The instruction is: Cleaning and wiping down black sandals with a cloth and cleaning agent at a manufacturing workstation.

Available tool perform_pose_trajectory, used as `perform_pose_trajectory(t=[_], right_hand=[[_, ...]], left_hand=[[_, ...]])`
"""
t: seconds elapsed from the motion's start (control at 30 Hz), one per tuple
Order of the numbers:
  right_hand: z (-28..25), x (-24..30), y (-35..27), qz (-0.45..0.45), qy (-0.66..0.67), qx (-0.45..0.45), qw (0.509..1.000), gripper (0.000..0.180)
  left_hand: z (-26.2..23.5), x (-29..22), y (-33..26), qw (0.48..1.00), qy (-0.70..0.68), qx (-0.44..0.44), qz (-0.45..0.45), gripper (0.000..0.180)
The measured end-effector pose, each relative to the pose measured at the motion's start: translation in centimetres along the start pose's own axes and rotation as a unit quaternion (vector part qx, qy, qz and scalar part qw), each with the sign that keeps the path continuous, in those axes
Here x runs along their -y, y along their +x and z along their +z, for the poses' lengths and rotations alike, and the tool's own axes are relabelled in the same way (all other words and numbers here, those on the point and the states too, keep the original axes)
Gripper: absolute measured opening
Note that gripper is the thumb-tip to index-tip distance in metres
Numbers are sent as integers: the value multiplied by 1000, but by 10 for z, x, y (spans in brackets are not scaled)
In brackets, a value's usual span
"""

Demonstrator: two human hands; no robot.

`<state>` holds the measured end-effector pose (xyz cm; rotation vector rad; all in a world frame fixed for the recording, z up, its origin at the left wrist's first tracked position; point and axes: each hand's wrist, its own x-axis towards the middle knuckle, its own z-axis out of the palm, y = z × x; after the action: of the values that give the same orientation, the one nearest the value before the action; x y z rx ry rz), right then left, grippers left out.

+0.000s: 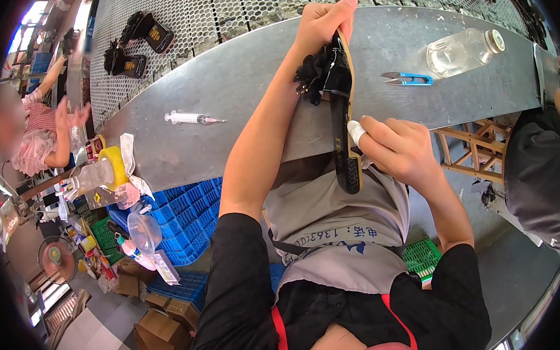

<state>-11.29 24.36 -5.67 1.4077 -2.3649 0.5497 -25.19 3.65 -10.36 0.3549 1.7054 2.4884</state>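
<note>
- A metal worktop (193, 148) stretches beneath the forearms.
- A blue crate (185, 224) sits under its edge; its contents cannot be made out.
- A black sandal (341, 115) is above the worktop's near edge, the left hand (326, 24) clasping its toe end. A slackened grip could drop it. The right hand (401, 150) is curled, wrapped finger at the sole's edge, whether pinching anything is unclear; a hard push there might twist the sandal.
- A clear bottle (457, 54): any liquid inside cannot be told.
- A syringe (194, 118), contents unclear; a sweeping left forearm might knock it.
- Blue-handled snips (418, 79), blades bare.
</note>
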Motion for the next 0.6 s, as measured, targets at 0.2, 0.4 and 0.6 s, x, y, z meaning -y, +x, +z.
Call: perform_pose_trajectory(t=[0.2,0.4,0.6], right_hand=[[5,-3,8,8,-40,-34,999,28],[1,-8,11,-45,-11,-2,999,27],[2,-20,17,-63,-20,13,998,25]], left_hand=[[0,1,2,1000,2,3,15,62],[2,1,0,1000,12,1,-4,63],[2,1,-1,1000,4,12,5,63]])
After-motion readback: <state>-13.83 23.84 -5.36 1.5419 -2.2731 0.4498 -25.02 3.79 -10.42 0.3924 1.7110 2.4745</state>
